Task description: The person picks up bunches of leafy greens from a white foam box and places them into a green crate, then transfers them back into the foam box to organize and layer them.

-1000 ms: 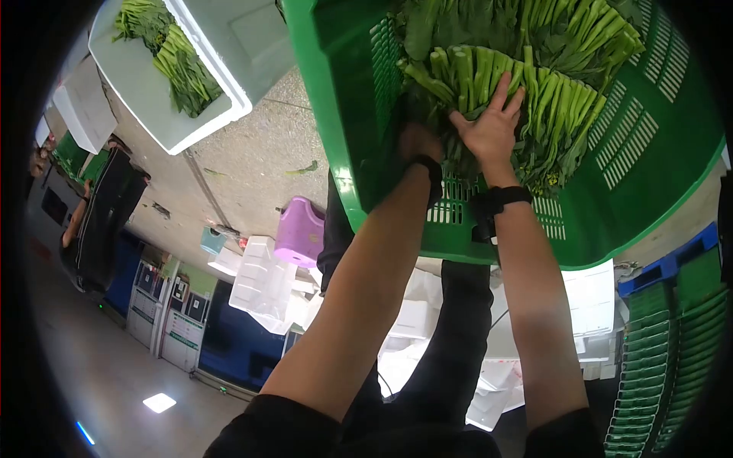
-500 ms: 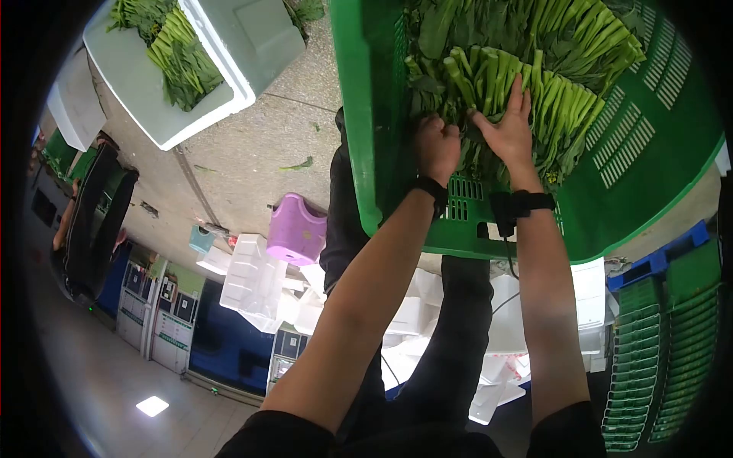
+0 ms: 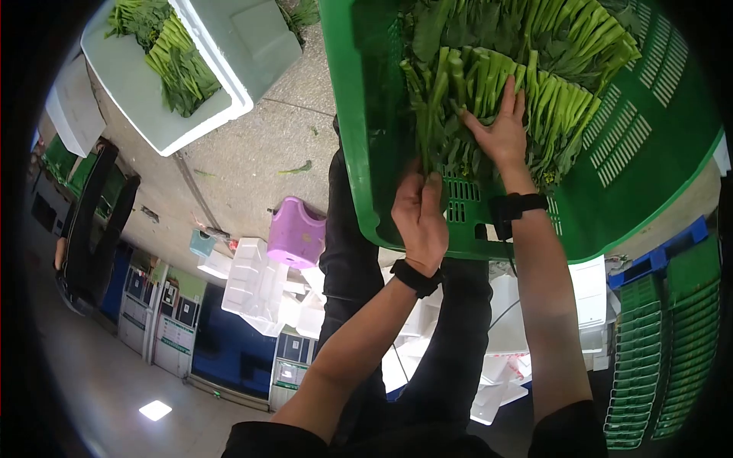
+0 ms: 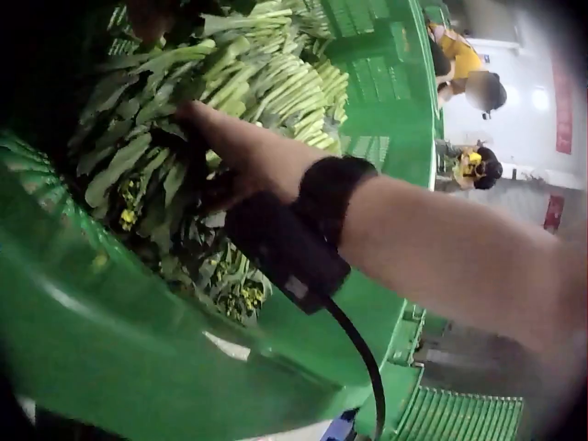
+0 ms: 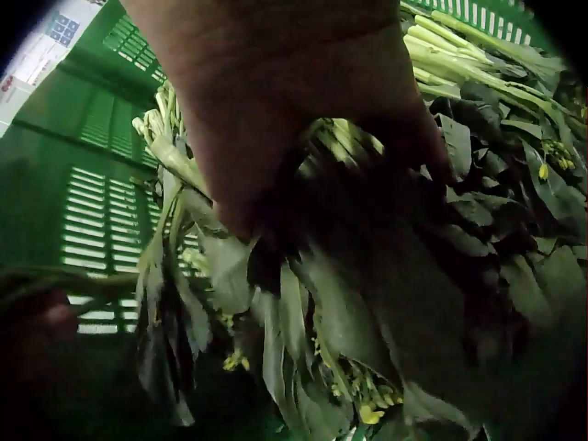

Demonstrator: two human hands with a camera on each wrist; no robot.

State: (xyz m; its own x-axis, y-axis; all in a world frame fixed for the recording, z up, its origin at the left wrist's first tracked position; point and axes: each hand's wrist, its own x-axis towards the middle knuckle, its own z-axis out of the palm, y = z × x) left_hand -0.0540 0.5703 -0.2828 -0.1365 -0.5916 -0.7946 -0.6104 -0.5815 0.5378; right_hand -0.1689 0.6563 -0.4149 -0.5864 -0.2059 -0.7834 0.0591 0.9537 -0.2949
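Note:
In the head view my left hand (image 3: 420,221) grips a stalk of choy sum (image 3: 426,126) near the basket's lower left, stem end pointing up. That hand also shows dimly at the left edge of the right wrist view. My right hand (image 3: 504,141) rests on the row of choy sum (image 3: 481,80), fingers extended over the stems and thumb spread aside. Leaves and small yellow flowers (image 5: 370,413) hang below its palm in the right wrist view. The green plastic basket (image 3: 649,191) holds these rows, cut ends lined up.
A white foam box (image 3: 172,141) with more choy sum stands on the floor at upper left. A purple stool (image 3: 296,233) and white foam boxes (image 3: 256,278) sit near my legs. Stacked green crates (image 3: 637,374) stand at right. Other people (image 4: 464,60) appear in the left wrist view.
My left hand has come out of the greens and moved down toward the basket's near edge with a stalk. The right hand stays on the row, shifting only slightly.

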